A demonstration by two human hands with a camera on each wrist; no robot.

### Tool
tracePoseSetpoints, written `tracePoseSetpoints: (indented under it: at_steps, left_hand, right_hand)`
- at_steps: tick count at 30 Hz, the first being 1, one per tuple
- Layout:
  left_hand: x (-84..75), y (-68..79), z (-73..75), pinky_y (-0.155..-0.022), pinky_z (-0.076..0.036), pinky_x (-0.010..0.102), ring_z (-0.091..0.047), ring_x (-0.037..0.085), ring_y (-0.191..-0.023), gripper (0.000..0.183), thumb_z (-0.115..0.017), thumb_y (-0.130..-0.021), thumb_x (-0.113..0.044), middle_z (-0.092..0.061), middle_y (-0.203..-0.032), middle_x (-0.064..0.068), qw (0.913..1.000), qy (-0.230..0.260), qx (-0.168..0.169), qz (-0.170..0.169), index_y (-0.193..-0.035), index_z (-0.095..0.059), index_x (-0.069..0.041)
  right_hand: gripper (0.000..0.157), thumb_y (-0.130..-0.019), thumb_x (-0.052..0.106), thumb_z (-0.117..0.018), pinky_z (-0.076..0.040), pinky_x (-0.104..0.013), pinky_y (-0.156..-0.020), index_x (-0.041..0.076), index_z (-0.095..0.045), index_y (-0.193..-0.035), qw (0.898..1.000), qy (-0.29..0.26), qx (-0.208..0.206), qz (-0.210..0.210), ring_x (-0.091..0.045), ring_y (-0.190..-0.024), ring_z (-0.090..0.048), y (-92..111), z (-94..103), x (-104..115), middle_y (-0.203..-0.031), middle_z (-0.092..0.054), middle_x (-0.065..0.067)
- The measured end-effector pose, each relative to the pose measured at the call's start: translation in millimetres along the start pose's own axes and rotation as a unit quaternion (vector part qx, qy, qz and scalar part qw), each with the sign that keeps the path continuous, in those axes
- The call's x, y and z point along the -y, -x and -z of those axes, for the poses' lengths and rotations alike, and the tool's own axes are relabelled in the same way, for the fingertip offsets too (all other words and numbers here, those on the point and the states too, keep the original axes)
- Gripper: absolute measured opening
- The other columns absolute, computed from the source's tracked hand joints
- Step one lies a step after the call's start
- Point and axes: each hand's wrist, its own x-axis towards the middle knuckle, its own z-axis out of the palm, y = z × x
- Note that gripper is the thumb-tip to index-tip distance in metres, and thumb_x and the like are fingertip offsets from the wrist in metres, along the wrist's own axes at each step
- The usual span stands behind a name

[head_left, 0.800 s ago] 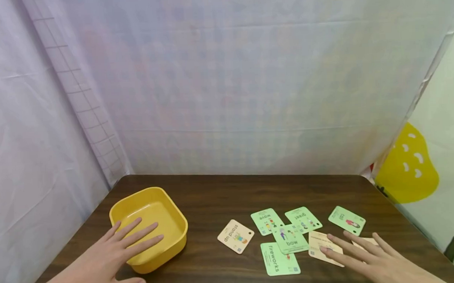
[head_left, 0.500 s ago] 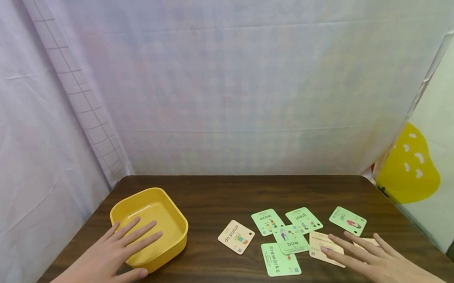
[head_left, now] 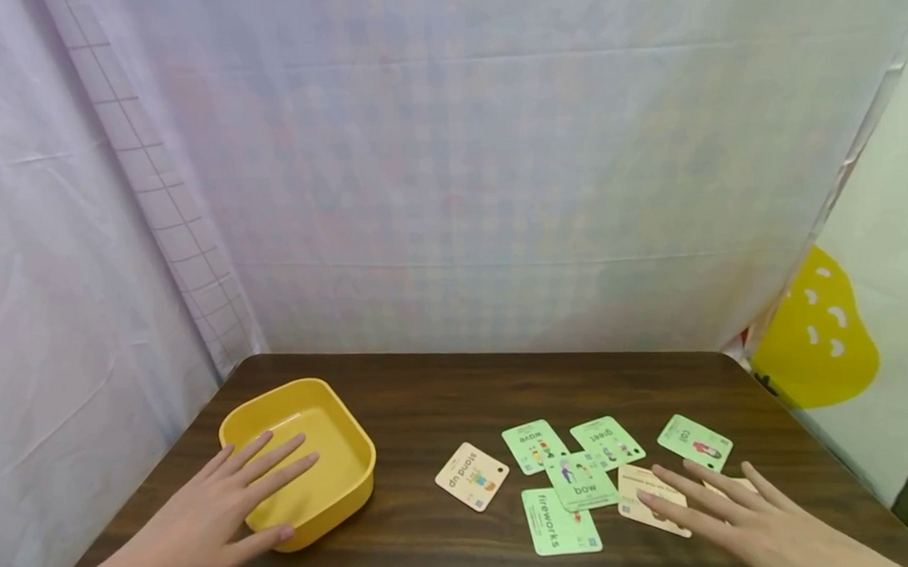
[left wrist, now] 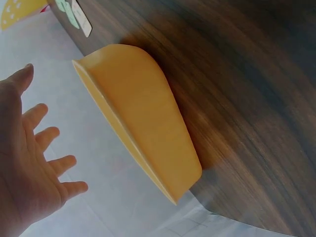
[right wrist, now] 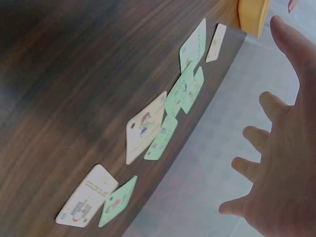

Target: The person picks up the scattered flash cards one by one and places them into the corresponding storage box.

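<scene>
My left hand (head_left: pixel 217 500) hovers over the near left side of a yellow plastic bin (head_left: pixel 334 513), fingers spread and holding nothing. In the left wrist view a gap shows between that hand and the bin's rim. Above the right-hand cards is my right hand (head_left: pixel 747 515), also spread and holding nothing. It partly hides two cream cards, one (head_left: pixel 640 487) left of the fingers and another (head_left: pixel 745 484) behind them. Nearby lie green picture cards: a "call" card (head_left: pixel 696 442), a "greet" card (head_left: pixel 606 439), a "wave" card (head_left: pixel 530 442), and a "bow" card (head_left: pixel 581 481) overlapping a "fireworks" card (head_left: pixel 556 532).
A cream "stand up" card (head_left: pixel 472 476) lies apart, between the bin and the green cards. Everything rests on a dark wood table (head_left: pixel 428 393). Pale curtains (head_left: pixel 451 192) rise behind its far edge and on the left. A yellow shape (head_left: pixel 816 337) decorates the right side.
My left hand has shifted slightly up and left over the bin, its thumb rising a little. My right hand has barely moved. The bin and cards stay in place.
</scene>
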Motion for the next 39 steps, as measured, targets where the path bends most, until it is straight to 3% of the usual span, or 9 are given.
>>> tracePoseSetpoints:
  at_steps: [2, 7, 9, 12, 20, 29, 35, 39]
  left_hand:
    - [-0.5, -1.5, 1.6, -0.097, -0.042, 0.068, -0.036, 0.026, -0.146, 0.072, -0.066, -0.088, -0.054, -0.036, -0.159, -0.009, 0.9999, 0.005, 0.008, 0.008, -0.151, -0.034, -0.043]
    - [-0.7, -8.2, 5.9, -0.097, -0.040, 0.072, -0.043, 0.036, -0.139, 0.071, -0.065, -0.089, -0.054, -0.032, -0.160, -0.011, 0.9997, 0.014, 0.015, 0.016, -0.151, -0.034, -0.043]
    - [-0.4, -10.4, 6.9, -0.097, -0.039, 0.072, -0.043, 0.037, -0.139, 0.070, -0.065, -0.089, -0.054, -0.032, -0.160, -0.012, 0.9996, 0.016, 0.012, 0.018, -0.151, -0.035, -0.043]
    - [-0.8, -12.3, 7.2, -0.098, -0.037, 0.073, -0.042, 0.038, -0.140, 0.069, -0.065, -0.089, -0.054, -0.033, -0.160, -0.013, 0.9991, 0.027, 0.015, 0.028, -0.150, -0.035, -0.044]
    - [-0.9, -13.5, 5.3, -0.100, -0.035, 0.073, -0.041, 0.040, -0.140, 0.068, -0.065, -0.089, -0.055, -0.036, -0.159, -0.009, 0.9978, 0.041, 0.019, 0.049, -0.150, -0.036, -0.044]
    - [4.2, -13.7, 3.1, -0.101, -0.036, 0.072, -0.042, 0.040, -0.140, 0.067, -0.064, -0.089, -0.055, -0.041, -0.157, -0.002, 0.9970, 0.043, 0.015, 0.063, -0.150, -0.037, -0.043]
    - [11.1, -12.0, -1.3, -0.102, -0.037, 0.067, -0.045, 0.037, -0.137, 0.071, -0.067, -0.088, -0.053, -0.044, -0.155, 0.002, 0.9973, 0.028, -0.008, 0.068, -0.151, -0.037, -0.039]
    - [13.3, -14.2, -0.7, -0.101, -0.036, 0.070, -0.045, 0.037, -0.137, 0.069, -0.067, -0.089, -0.051, -0.043, -0.155, 0.004, 0.9961, 0.039, -0.007, 0.079, -0.150, -0.039, -0.037]
  right_hand:
    - [0.100, -0.068, 0.072, -0.073, 0.026, -0.015, -0.106, 0.036, -0.034, -0.153, 1.000, -0.002, -0.003, 0.008, 0.008, -0.148, 0.016, -3.9, 4.7, 0.2, -0.165, -0.012, 0.018]
    - [0.105, -0.067, 0.074, -0.073, 0.025, -0.014, -0.107, 0.036, -0.030, -0.155, 1.000, -0.024, 0.004, -0.003, 0.009, -0.147, 0.017, -13.3, 20.6, 3.4, -0.164, -0.025, 0.008]
    - [0.105, -0.068, 0.074, -0.072, 0.025, -0.014, -0.109, 0.034, -0.030, -0.155, 1.000, -0.028, -0.001, 0.000, 0.008, -0.148, 0.016, -16.1, 24.8, 2.8, -0.163, -0.029, 0.005]
    - [0.101, -0.071, 0.070, -0.073, 0.025, -0.015, -0.110, 0.033, -0.031, -0.155, 0.999, -0.032, -0.002, 0.009, 0.004, -0.150, 0.015, -19.2, 27.2, -0.8, -0.165, -0.022, 0.007]
    - [0.093, -0.075, 0.061, -0.075, 0.028, -0.017, -0.108, 0.035, -0.033, -0.154, 0.999, -0.050, -0.001, -0.015, 0.004, -0.150, 0.018, -18.5, 23.0, -6.5, -0.166, -0.015, 0.013]
    - [0.090, -0.078, 0.057, -0.076, 0.030, -0.021, -0.111, 0.036, -0.032, -0.154, 0.998, -0.058, 0.010, -0.039, 0.008, -0.148, 0.015, -20.1, 29.1, -8.9, -0.165, -0.016, 0.013]
    - [0.092, -0.075, 0.056, -0.078, 0.025, -0.020, -0.115, 0.032, -0.035, -0.153, 0.998, -0.050, -0.018, -0.023, 0.004, -0.151, 0.008, -22.1, 35.4, -10.2, -0.164, -0.024, 0.006]
    - [0.093, -0.075, 0.057, -0.078, 0.024, -0.020, -0.116, 0.030, -0.035, -0.154, 0.999, -0.045, -0.020, -0.024, 0.004, -0.152, 0.006, -22.9, 37.4, -11.3, -0.164, -0.025, 0.004]
